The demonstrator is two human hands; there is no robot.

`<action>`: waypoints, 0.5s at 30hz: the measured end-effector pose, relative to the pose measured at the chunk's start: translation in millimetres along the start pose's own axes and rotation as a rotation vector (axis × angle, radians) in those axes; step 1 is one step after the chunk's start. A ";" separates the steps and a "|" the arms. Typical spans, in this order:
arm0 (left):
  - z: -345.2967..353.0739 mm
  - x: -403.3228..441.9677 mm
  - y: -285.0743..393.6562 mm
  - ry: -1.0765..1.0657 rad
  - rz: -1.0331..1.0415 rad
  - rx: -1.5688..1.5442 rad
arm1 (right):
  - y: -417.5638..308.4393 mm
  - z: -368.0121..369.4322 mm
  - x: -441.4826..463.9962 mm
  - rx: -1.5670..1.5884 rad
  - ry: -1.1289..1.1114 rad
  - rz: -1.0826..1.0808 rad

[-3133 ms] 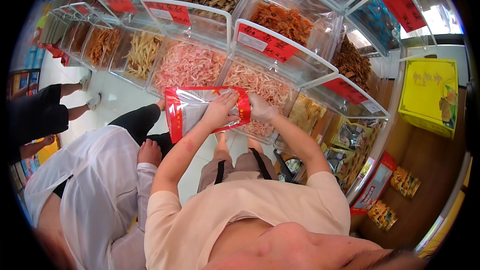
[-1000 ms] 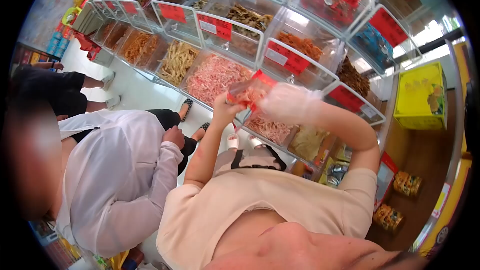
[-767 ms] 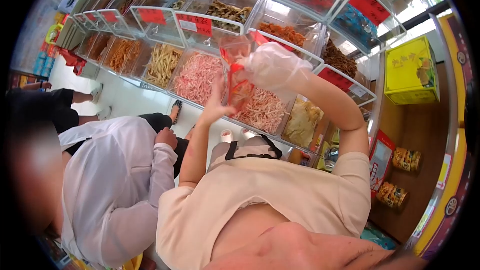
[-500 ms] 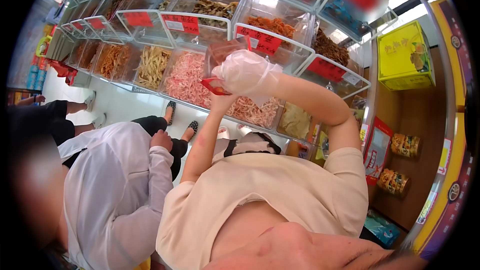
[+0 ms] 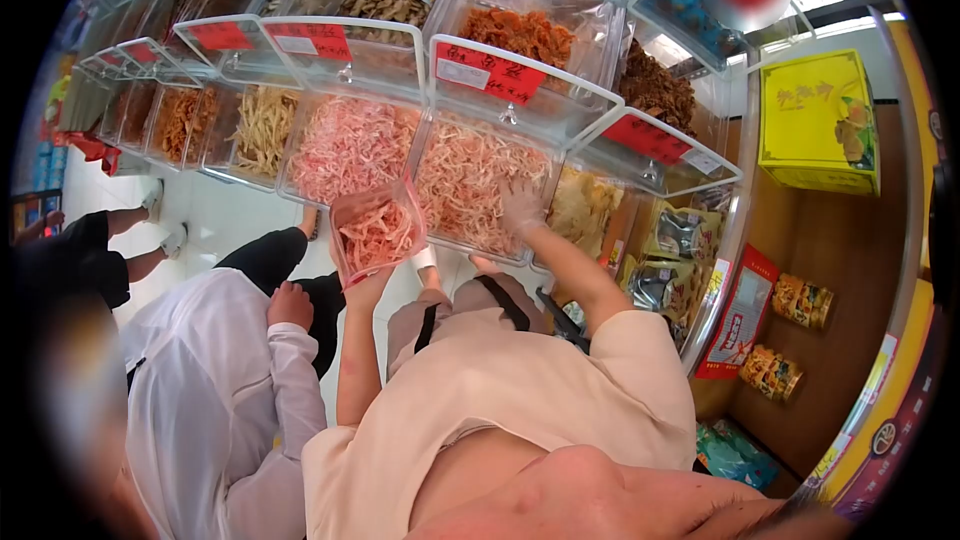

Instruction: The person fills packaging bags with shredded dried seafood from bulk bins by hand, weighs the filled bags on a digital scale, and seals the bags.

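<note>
My left hand [image 5: 367, 287] grips an open plastic bag [image 5: 349, 202] from below, its fingers largely hidden behind it. Pink dried shreds [image 5: 378, 238] show inside the bag. My right hand [image 5: 522, 206], in a clear disposable glove, lies on the paler pink shreds [image 5: 465, 180] at the right side of their bin. Its fingers look spread against the shreds, with the tips partly hard to make out. Left of that bin, another one holds brighter pink shreds [image 5: 350, 145], just above the bag.
Clear bins with red price cards [image 5: 510, 73] rise in rows behind. A bin of pale flat pieces [image 5: 588, 208] adjoins on the right, near silver-and-gold packets [image 5: 680, 235]. A yellow box [image 5: 815, 120] and jars [image 5: 800, 300] stand on the right shelf. A person in white [image 5: 215, 370] is on my left.
My hands have separated. The left has lowered the bag to the left, its opening now facing up; the gloved right hand has left the bag and come down into the paler shreds.
</note>
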State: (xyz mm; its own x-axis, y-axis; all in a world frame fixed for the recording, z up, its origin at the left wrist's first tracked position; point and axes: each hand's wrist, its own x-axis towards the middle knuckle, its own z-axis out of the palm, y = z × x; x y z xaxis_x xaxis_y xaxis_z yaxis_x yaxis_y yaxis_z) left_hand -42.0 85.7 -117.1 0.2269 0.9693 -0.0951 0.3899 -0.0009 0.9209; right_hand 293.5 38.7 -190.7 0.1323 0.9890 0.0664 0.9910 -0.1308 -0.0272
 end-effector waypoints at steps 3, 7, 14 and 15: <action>3.6 -2.0 25.4 0.066 0.013 -0.100 | 8.1 24.0 8.3 -0.009 -0.348 -0.031; 0.1 4.0 61.8 0.124 0.173 0.241 | 12.3 -20.3 28.6 0.042 -0.535 -0.096; 0.4 16.4 67.8 0.106 0.180 0.195 | -7.4 -115.8 39.2 0.318 -0.191 -0.197; 0.1 17.7 71.9 0.118 0.195 0.198 | -14.1 -122.0 40.2 0.416 -0.157 -0.149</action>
State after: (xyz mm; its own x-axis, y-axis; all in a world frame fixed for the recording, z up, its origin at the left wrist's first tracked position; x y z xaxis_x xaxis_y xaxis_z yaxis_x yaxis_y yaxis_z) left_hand -9.9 102.8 -52.6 0.2140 0.9680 0.1315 0.5186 -0.2266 0.8245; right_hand 287.1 71.9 -66.0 -0.0473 0.9976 -0.0513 0.9031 0.0207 -0.4290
